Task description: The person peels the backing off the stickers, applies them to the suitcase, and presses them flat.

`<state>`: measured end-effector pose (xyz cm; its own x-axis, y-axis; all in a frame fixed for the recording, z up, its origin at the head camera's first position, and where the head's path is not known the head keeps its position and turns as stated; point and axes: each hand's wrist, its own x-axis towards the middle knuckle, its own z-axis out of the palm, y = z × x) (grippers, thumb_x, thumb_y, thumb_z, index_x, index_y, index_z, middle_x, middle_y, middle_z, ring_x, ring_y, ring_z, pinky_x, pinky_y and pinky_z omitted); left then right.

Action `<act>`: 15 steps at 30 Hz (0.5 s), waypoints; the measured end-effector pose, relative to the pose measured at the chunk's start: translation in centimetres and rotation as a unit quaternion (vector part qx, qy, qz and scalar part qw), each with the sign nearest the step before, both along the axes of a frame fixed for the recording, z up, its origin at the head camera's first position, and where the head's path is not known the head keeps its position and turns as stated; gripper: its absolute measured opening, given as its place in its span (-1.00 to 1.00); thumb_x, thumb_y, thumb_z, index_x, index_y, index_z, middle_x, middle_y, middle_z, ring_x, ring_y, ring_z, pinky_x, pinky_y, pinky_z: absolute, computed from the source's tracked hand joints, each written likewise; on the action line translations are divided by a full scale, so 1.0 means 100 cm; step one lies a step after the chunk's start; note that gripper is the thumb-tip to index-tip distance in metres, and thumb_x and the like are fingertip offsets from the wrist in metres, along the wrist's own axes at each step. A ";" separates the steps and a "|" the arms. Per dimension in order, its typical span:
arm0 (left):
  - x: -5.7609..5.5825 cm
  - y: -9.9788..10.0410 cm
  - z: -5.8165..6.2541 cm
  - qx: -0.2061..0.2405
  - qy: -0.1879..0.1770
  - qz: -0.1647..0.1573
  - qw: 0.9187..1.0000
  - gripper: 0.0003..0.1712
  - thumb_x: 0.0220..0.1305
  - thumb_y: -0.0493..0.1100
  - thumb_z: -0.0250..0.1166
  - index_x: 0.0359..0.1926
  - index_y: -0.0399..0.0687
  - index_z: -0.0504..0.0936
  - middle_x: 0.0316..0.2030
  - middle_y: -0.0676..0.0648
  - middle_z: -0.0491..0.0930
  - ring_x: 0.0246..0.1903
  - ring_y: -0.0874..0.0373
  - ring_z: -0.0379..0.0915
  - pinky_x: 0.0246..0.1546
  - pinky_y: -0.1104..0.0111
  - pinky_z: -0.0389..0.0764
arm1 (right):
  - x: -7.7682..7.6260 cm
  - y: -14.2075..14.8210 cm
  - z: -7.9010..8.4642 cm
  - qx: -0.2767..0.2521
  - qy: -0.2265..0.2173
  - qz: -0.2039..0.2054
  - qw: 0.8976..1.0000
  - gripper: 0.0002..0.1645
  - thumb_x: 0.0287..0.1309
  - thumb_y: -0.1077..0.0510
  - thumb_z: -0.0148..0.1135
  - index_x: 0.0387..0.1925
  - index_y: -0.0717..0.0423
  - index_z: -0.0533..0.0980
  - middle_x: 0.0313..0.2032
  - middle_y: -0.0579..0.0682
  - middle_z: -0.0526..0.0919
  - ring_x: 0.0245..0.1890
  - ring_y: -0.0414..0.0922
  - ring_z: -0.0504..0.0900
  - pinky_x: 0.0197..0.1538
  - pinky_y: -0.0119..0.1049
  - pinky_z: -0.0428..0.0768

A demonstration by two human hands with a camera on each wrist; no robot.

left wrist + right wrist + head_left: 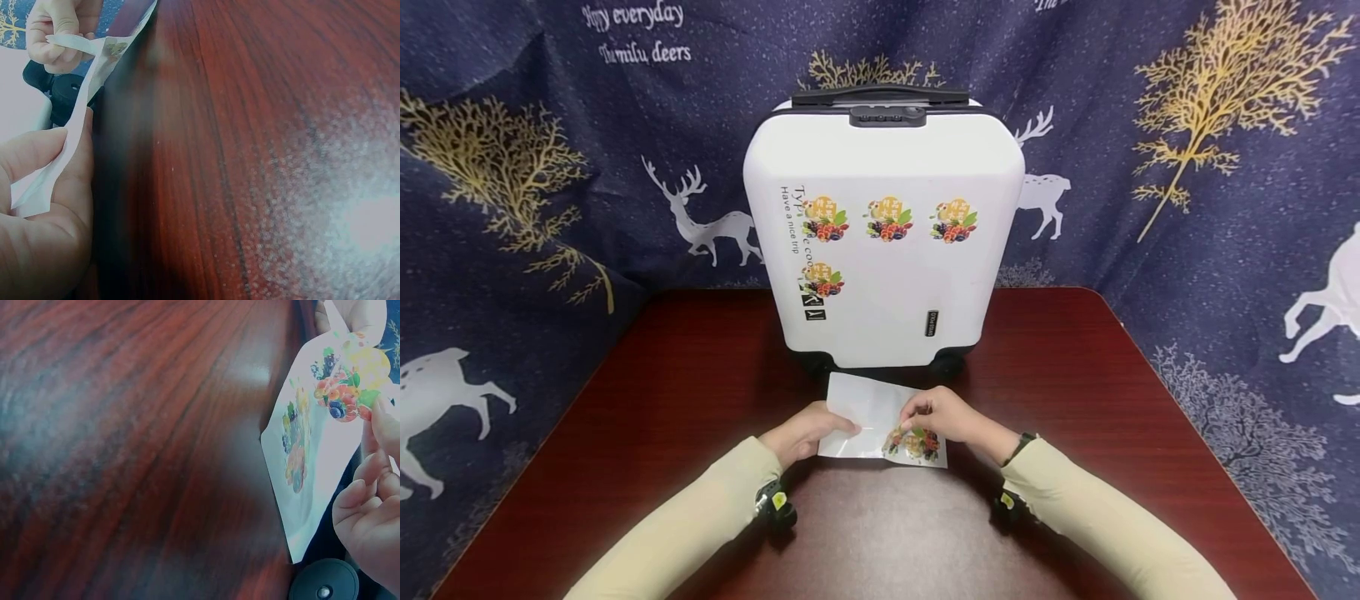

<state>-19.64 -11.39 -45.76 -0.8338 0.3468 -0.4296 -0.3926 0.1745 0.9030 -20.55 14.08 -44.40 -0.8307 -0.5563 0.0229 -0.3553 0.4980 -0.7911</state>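
Note:
My left hand [808, 433] grips a white sticker sheet [861, 404] by its left part, thumb on top and fingers beneath, as the left wrist view shows. Over the sheet's right part, my right hand [946, 415] pinches the edge of a fruit sticker [340, 394] between thumb and fingers. That sticker stands up from the sheet, bent away from the backing. A second fruit sticker [295, 444] lies flat on the sheet beside it. Just beyond the hands stands a white suitcase [887, 308], upright, with several similar fruit stickers [889, 219] on its front.
The suitcase rests on black wheels [951, 362] on a dark red wooden table [700, 375]. A black carry handle [880, 96] and a lock top it. Behind hangs a dark blue cloth [715, 125] printed with deer and golden trees. Both wrists wear dark straps with devices.

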 end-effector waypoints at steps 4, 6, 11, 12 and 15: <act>0.001 -0.002 -0.001 0.008 0.002 0.000 1.000 -0.50 0.18 -0.42 0.25 0.17 -0.43 0.45 -0.15 -0.10 0.66 -0.26 0.19 0.64 -0.14 0.32 0.74 | 0.000 0.001 0.001 -0.002 -0.002 0.000 1.000 -0.88 0.20 0.25 0.39 -0.39 0.26 0.70 -0.32 0.13 0.78 -0.40 -0.35 0.45 -0.29 -0.50 0.47; 0.001 -0.002 -0.001 0.007 0.001 0.004 1.000 -0.51 0.17 -0.42 0.26 0.15 -0.42 0.47 -0.17 -0.09 0.67 -0.26 0.19 0.64 -0.14 0.33 0.74 | 0.001 0.002 0.001 -0.002 -0.003 0.000 1.000 -0.88 0.20 0.25 0.40 -0.39 0.26 0.70 -0.32 0.13 0.78 -0.40 -0.36 0.45 -0.29 -0.50 0.48; 0.003 -0.003 0.000 0.007 0.002 0.006 1.000 -0.50 0.16 -0.42 0.26 0.16 -0.42 0.47 -0.14 -0.11 0.69 -0.23 0.18 0.64 -0.11 0.31 0.73 | 0.001 0.005 -0.001 -0.006 -0.004 -0.001 1.000 -0.89 0.22 0.26 0.38 -0.36 0.27 0.71 -0.31 0.15 0.78 -0.39 -0.39 0.46 -0.26 -0.50 0.49; 0.003 -0.004 0.000 0.008 0.003 0.005 1.000 -0.50 0.17 -0.41 0.25 0.17 -0.43 0.47 -0.12 -0.12 0.69 -0.22 0.18 0.64 -0.10 0.31 0.74 | 0.000 0.006 -0.001 -0.009 -0.003 0.000 1.000 -0.88 0.22 0.26 0.38 -0.36 0.28 0.71 -0.31 0.16 0.78 -0.38 -0.39 0.46 -0.25 -0.50 0.49; 0.004 -0.005 0.001 0.010 0.004 0.001 1.000 -0.49 0.18 -0.41 0.25 0.18 -0.44 0.46 -0.11 -0.13 0.68 -0.22 0.18 0.65 -0.10 0.30 0.76 | 0.000 0.008 -0.003 -0.018 0.000 0.004 1.000 -0.88 0.21 0.27 0.38 -0.34 0.31 0.70 -0.31 0.18 0.77 -0.38 -0.41 0.46 -0.25 -0.50 0.50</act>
